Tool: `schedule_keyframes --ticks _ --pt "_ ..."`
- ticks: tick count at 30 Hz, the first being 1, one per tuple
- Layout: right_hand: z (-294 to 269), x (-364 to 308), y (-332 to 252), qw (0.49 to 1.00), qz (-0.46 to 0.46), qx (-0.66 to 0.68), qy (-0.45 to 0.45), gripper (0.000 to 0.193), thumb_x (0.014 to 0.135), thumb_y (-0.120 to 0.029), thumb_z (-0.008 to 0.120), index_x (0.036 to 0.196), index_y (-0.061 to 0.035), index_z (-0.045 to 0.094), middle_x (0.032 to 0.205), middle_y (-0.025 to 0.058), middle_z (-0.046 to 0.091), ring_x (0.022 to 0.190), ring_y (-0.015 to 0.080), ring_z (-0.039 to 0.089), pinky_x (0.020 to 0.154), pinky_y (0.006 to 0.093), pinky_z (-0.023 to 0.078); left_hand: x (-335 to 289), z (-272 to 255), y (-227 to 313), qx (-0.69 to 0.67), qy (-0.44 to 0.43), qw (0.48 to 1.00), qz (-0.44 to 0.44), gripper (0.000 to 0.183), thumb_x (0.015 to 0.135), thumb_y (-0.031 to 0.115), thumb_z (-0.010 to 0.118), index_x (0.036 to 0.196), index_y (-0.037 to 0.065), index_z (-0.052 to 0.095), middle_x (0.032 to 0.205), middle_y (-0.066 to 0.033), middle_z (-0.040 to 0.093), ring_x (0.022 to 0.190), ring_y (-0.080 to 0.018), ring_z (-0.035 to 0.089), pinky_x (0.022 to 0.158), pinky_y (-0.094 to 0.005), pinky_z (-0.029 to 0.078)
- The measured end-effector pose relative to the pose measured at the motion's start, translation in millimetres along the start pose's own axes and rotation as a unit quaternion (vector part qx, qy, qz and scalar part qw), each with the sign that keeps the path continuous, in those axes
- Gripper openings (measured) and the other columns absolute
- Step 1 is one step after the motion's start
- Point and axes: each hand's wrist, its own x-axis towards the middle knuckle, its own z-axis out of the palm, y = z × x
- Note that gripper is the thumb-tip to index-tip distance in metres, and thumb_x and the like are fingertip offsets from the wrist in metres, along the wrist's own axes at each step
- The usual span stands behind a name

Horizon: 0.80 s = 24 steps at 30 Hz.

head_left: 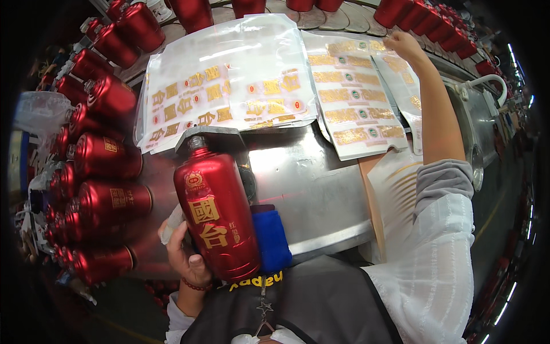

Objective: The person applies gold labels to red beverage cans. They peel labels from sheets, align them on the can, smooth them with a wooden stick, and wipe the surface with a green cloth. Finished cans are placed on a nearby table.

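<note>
A glossy red bottle (213,215) with gold characters lies face up, its neck toward a notched metal bracket (212,135). My left hand (184,252) grips its left side near the base; a pale wrap covers one finger. Far off to the right, my right hand (405,46) is closed at the top edge of a sheet of gold label strips (360,94). What its fingertips pinch is too small to make out. Beside that sheet lies another narrow label sheet (404,86). Wide backing sheets with gold character stickers (223,74) cover the middle.
Several red bottles (109,155) crowd the left side. More red bottles (427,23) stand on a slatted conveyor (344,20) along the back. A blue cloth (271,241) sits right of the bottle on the metal table (309,189). A white curved pipe (492,80) rises at right.
</note>
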Motion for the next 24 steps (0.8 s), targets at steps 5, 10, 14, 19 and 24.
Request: schedule_keyframes --ticks 5,10,14,19,24 --pt "34.6 -47.1 33.4 0.967 0.122 -0.224 -0.030 0.034 0.089 -0.030 0.063 0.114 -0.0082 0.071 0.129 0.0140 0.058 0.123 0.0363 0.051 0.094 0.0540 0.050 -4.3 -0.5 -6.8 -0.012 0.014 1.000 0.004 0.070 0.103 0.053 0.043 0.142 -0.005 0.038 0.135 -0.0196 0.051 0.120 -0.0255 0.055 0.104 -0.0404 0.044" --pt "32.1 -70.9 30.9 0.961 0.070 -0.258 0.070 0.031 0.092 -0.031 0.062 0.114 -0.0113 0.071 0.128 0.0127 0.056 0.125 0.0375 0.049 0.095 0.0571 0.050 -0.6 3.1 -2.1 -0.015 0.029 0.999 -0.009 0.068 0.103 0.054 0.043 0.132 -0.007 0.052 0.131 -0.0243 0.052 0.127 -0.0350 0.047 0.108 -0.0470 0.035" --pt "-16.8 -70.6 -16.4 0.955 -0.116 -0.260 0.086 0.027 0.089 -0.032 0.066 0.098 -0.0077 0.072 0.115 0.0130 0.061 0.113 0.0396 0.054 0.091 0.0514 0.050 11.2 4.4 1.1 0.003 0.033 0.998 0.044 0.068 0.104 0.052 0.041 0.131 -0.010 0.053 0.130 -0.0232 0.055 0.125 -0.0350 0.050 0.107 -0.0451 0.037" --pt "-80.2 -128.5 -143.5 0.928 -0.328 -0.156 0.077 0.017 0.091 -0.017 0.067 0.089 -0.0007 0.062 0.099 0.0103 0.058 0.099 0.0299 0.051 0.090 0.0404 0.042 36.4 -10.4 19.8 0.020 0.034 0.995 0.095 0.047 0.103 0.036 0.050 0.126 -0.004 0.059 0.127 -0.0196 0.062 0.120 -0.0304 0.055 0.106 -0.0403 0.038" --pt "-125.7 -188.0 -229.6 0.850 -0.509 -0.133 0.021 0.021 0.096 -0.020 0.067 0.090 -0.0026 0.056 0.098 0.0067 0.053 0.084 0.0205 0.053 0.073 0.0338 0.044 109.5 -19.5 57.6 -0.089 -0.032 0.984 0.148 0.041 0.091 0.023 0.067 0.126 0.001 0.061 0.127 -0.0157 0.062 0.118 -0.0284 0.056 0.105 -0.0389 0.039"
